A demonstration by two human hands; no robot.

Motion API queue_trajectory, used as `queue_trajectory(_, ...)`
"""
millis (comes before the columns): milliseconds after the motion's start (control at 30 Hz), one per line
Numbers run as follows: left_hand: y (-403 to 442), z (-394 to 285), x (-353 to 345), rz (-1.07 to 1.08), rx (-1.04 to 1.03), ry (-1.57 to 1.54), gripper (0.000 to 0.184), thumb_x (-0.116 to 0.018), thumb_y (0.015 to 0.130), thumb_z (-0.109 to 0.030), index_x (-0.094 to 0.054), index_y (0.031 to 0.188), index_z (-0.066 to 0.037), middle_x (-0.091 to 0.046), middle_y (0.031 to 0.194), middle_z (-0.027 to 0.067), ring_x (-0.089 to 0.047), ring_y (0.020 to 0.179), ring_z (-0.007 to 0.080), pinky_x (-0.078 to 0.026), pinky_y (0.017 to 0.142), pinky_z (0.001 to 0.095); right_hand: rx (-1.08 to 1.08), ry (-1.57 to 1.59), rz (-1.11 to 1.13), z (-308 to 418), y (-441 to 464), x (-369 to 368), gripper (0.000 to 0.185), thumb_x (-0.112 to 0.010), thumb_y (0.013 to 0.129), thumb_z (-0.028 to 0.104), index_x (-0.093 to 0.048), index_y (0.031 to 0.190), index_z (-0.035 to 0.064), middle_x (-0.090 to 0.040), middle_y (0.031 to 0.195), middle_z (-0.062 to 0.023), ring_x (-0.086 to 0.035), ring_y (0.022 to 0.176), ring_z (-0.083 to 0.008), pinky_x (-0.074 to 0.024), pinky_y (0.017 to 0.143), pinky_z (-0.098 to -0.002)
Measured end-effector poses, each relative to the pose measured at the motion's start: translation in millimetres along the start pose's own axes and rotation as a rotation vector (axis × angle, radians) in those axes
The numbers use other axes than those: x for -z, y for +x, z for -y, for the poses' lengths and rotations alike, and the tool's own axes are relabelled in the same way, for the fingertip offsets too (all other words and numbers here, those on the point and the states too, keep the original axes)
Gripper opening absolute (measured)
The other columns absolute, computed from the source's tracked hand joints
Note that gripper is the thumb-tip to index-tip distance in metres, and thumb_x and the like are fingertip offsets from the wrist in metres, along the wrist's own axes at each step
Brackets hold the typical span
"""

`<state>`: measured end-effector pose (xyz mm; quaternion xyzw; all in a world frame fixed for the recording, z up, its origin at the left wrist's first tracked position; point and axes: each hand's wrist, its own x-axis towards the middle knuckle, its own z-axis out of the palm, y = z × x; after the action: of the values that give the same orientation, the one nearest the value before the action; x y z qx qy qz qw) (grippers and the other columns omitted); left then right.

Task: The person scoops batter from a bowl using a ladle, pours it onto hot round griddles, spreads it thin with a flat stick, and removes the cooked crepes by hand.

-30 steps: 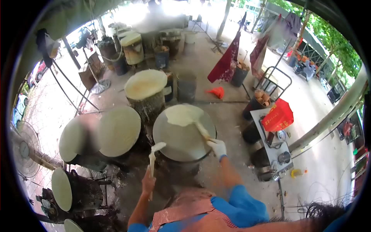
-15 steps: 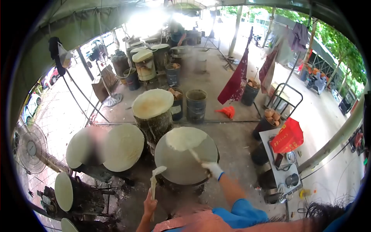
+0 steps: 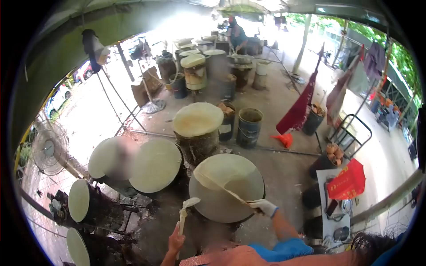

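My left hand [image 3: 176, 241] is closed around the handle of a batter-coated ladle [image 3: 183, 217], its head up, just left of a round griddle [image 3: 213, 208]. My right hand [image 3: 265, 206], in a white glove with a blue cuff, grips a long thin wooden spreader [image 3: 230, 192] at the griddle's right edge. The spreader reaches across the plate to the upper left. A pale layer of batter [image 3: 217, 167] covers the upper and left part of the plate; greyer bare surface shows lower down.
More round griddles [image 3: 156, 166] stand on drum stoves to the left, and another [image 3: 198, 119] lies ahead. Buckets [image 3: 250, 128] stand beyond it. At right is a side table [image 3: 324, 221] with a red bag [image 3: 348, 181]. A fan [image 3: 49, 148] stands far left; a person [image 3: 237, 35] is at the back.
My view has turned, shifting the scene right. The spreader has swung further left over the plate, and the batter layer reaches further down the left side. My left hand still holds the ladle.
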<state>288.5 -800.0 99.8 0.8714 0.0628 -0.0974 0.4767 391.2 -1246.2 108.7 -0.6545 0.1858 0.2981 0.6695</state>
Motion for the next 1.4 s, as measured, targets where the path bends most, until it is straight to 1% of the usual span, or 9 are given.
queue_trajectory(400, -22, 30, -14, -0.145, -0.138, -0.127, 0.065, -0.054, 0.072, -0.005, -0.037, 0.135, -0.003, -0.048, 0.130, 0.0204, -0.045, 0.123, 0.0250, -0.038, 0.096, 0.0286, -0.118, -0.149, 0.157, -8, 18, 30, 0.037, -0.068, 0.078, 0.029, -0.064, 0.112, 0.0131, -0.051, 0.055, -0.0002, -0.037, 0.038, -0.0076, -0.0266, 0.035, -0.0262)
queue_trajectory(500, -34, 70, -21, -0.273, -0.262, 0.063, 0.067, -0.053, 0.074, -0.004, -0.034, 0.137, -0.005, -0.057, 0.115, 0.0192, -0.062, 0.095, 0.0277, -0.049, 0.078, 0.0314, 0.044, -0.201, 0.061, 25, 47, 45, 0.037, -0.066, 0.079, 0.028, -0.064, 0.111, 0.0088, -0.053, 0.056, -0.0019, -0.041, 0.038, -0.0100, -0.0297, 0.034, -0.0255)
queue_trajectory(700, -79, 19, -15, -0.064, 0.311, -0.578, 0.073, -0.049, 0.076, 0.003, -0.024, 0.142, -0.014, -0.045, 0.062, 0.0011, -0.038, 0.039, 0.0086, -0.033, 0.034, 0.0255, -0.112, -0.122, 0.208, 63, 54, 7, 0.031, -0.069, 0.077, 0.026, -0.066, 0.103, 0.0080, -0.051, 0.054, -0.0033, -0.043, 0.037, -0.0110, -0.0286, 0.034, -0.0271)
queue_trajectory(867, -99, 55, -21, 0.005, 0.371, -0.831, 0.074, -0.049, 0.080, 0.003, -0.018, 0.142, -0.025, -0.036, 0.059, -0.0017, -0.036, 0.043, 0.0078, -0.032, 0.040, 0.0243, -0.032, -0.262, 0.253, 14, 47, 49, 0.031, -0.070, 0.076, 0.022, -0.067, 0.103, 0.0073, -0.050, 0.054, -0.0025, -0.041, 0.039, -0.0100, -0.0287, 0.035, -0.0261)
queue_trajectory(1033, -110, 44, -25, -0.122, 0.559, -0.907, 0.076, -0.048, 0.081, 0.004, -0.016, 0.143, -0.024, -0.037, 0.059, -0.0017, -0.037, 0.044, 0.0082, -0.033, 0.040, 0.0246, 0.034, -0.220, 0.135, 97, 84, 8, 0.035, -0.066, 0.077, 0.022, -0.065, 0.109, 0.0059, -0.054, 0.057, -0.0036, -0.044, 0.041, -0.0088, -0.0298, 0.035, -0.0256)
queue_trajectory(1100, -119, 53, -25, -0.157, 0.623, -0.958, 0.076, -0.050, 0.080, 0.004, -0.017, 0.143, -0.023, -0.037, 0.058, -0.0013, -0.037, 0.044, 0.0086, -0.033, 0.040, 0.0248, 0.337, -0.414, 0.379, 55, 97, 26, 0.032, -0.066, 0.077, 0.020, -0.066, 0.106, 0.0056, -0.053, 0.056, -0.0044, -0.044, 0.041, -0.0092, -0.0310, 0.036, -0.0260)
queue_trajectory(1167, -118, 68, -31, -0.171, 0.598, -0.803, 0.075, -0.051, 0.079, 0.003, -0.020, 0.142, -0.023, -0.038, 0.058, -0.0009, -0.038, 0.043, 0.0095, -0.033, 0.039, 0.0252, -0.099, -0.430, 0.394, 76, 53, 23, 0.036, -0.068, 0.076, 0.021, -0.065, 0.107, 0.0038, -0.055, 0.058, -0.0045, -0.046, 0.042, -0.0092, -0.0324, 0.037, -0.0254)
queue_trajectory(1267, -126, 77, -29, -0.130, 0.711, -0.915, 0.079, -0.051, 0.081, 0.004, -0.018, 0.141, -0.033, -0.038, 0.058, 0.0031, -0.035, 0.042, 0.0118, -0.032, 0.039, 0.0264, -0.080, -0.478, 0.368, 39, 23, 64, 0.029, -0.067, 0.076, 0.021, -0.068, 0.098, 0.0027, -0.055, 0.059, -0.0013, -0.044, 0.044, -0.0064, -0.0309, 0.037, -0.0255)
queue_trajectory(1400, -137, 70, -24, -0.142, 0.753, -0.939, 0.077, -0.049, 0.082, 0.003, -0.016, 0.141, -0.034, -0.036, 0.058, 0.0025, -0.035, 0.042, 0.0112, -0.030, 0.038, 0.0275, 0.366, -0.436, 0.310, 41, 76, 63, 0.029, -0.066, 0.074, 0.017, -0.069, 0.100, 0.0052, -0.050, 0.053, -0.0015, -0.040, 0.040, -0.0083, -0.0289, 0.035, -0.0262)
